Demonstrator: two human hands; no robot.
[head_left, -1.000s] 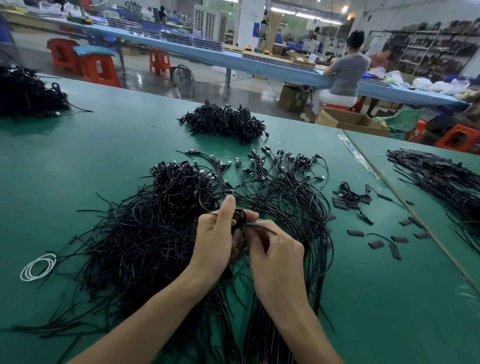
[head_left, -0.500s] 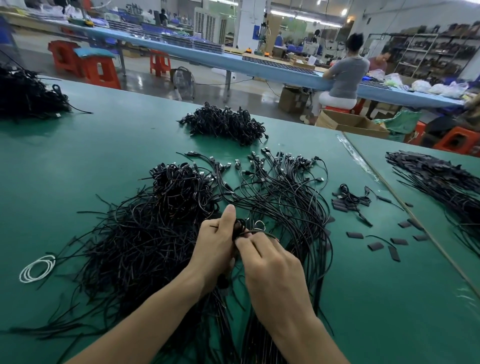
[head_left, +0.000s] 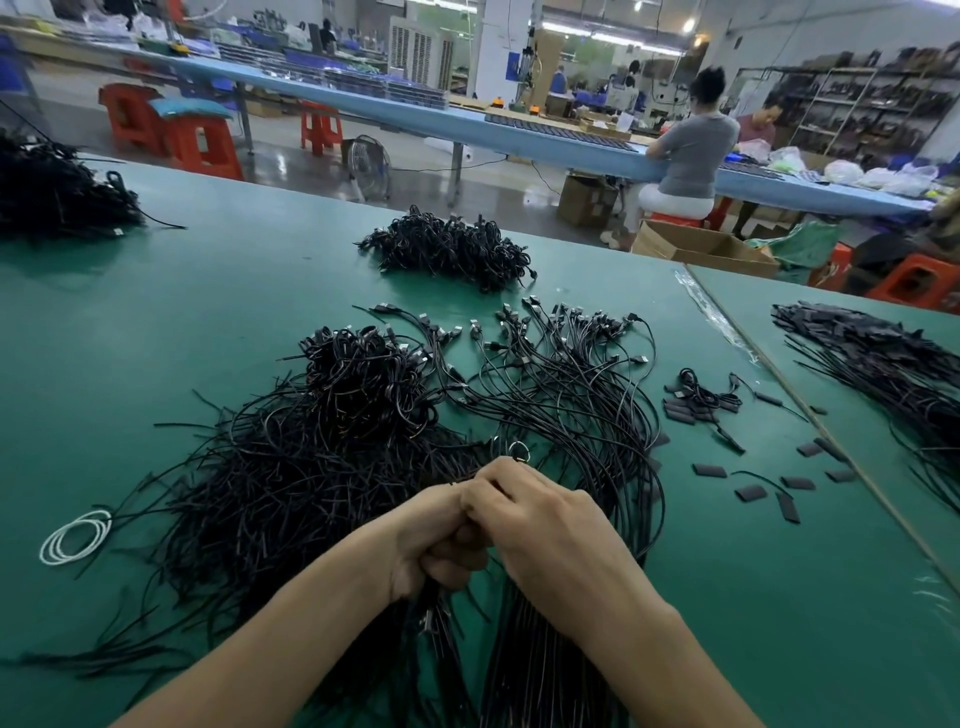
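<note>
left hand (head_left: 434, 548) gripped cable bundle (head_left: 435, 616), tails trailing toward person | right hand (head_left: 545, 530) clasped it from above | wire loop (head_left: 518, 450) stuck out just beyond right fingertips (head_left: 505, 472)

Heaped cables (head_left: 545, 395) crowd the middle of the table (head_left: 779, 623); open surface lies at far left and near right.

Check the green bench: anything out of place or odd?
Two things. A white wire coil lies alone at the left edge of the black cables, the only white item there. Loose flat black pieces lie scattered on the right, some close to the seam with the next table. Nothing looks damaged.
</note>
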